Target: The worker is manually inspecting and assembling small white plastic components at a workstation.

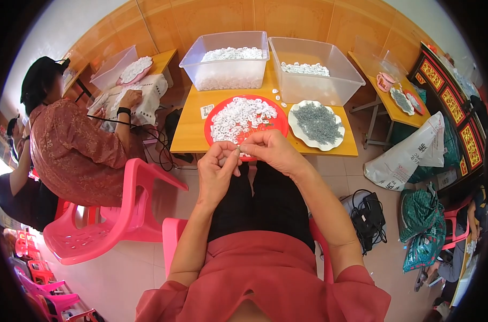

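Note:
My left hand (218,167) and my right hand (276,153) meet fingertip to fingertip over the near edge of a red round tray (211,126). Thumbs and forefingers of both are pinched together on something too small and covered to make out. Loose small white plastic pieces (238,115), which look like cable clips, fill much of the tray. Just right of it, a white plate with a wavy rim (338,140) carries a heap of thin grey nail-like pieces (316,124).
Two clear plastic bins (225,78) (319,88) with white pieces stand at the back of the yellow table (193,121). At left, a co-worker (83,145) sits at another table beside a pink chair (104,231). A white sack (410,158) and black cables (368,220) lie on the right.

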### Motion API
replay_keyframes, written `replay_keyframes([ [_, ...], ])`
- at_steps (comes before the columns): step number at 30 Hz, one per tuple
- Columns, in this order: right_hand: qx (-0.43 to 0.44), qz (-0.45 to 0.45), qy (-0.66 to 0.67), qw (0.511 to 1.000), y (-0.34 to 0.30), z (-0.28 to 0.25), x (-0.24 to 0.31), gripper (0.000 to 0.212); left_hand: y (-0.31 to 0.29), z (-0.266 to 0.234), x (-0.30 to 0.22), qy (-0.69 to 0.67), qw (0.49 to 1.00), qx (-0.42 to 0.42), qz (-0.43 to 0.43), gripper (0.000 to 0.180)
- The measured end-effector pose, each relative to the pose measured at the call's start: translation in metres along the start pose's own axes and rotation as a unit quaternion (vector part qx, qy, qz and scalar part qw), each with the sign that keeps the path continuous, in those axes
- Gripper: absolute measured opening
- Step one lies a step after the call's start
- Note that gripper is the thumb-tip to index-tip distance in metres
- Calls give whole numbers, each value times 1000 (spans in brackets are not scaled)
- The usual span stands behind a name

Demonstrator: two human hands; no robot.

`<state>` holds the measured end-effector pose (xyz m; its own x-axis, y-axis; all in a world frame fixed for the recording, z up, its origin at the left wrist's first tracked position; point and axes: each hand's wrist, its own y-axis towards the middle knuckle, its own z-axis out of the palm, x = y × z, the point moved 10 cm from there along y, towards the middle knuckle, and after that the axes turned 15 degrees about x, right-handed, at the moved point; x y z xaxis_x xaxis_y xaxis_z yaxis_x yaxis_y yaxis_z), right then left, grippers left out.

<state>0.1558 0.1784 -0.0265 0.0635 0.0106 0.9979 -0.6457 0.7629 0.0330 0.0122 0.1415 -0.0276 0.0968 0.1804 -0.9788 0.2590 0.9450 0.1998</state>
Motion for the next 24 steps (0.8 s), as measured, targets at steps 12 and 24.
replay_keyframes([
  [12, -137, -268, -545, 782, -30, 39, 84, 9, 1, -3, 25, -206, 976, 5, -74, 16],
  [24, -117, -329, -618, 704, -41, 57, 91, 18, -1, -5, 20, -210, 976, 5, -60, 11],
])
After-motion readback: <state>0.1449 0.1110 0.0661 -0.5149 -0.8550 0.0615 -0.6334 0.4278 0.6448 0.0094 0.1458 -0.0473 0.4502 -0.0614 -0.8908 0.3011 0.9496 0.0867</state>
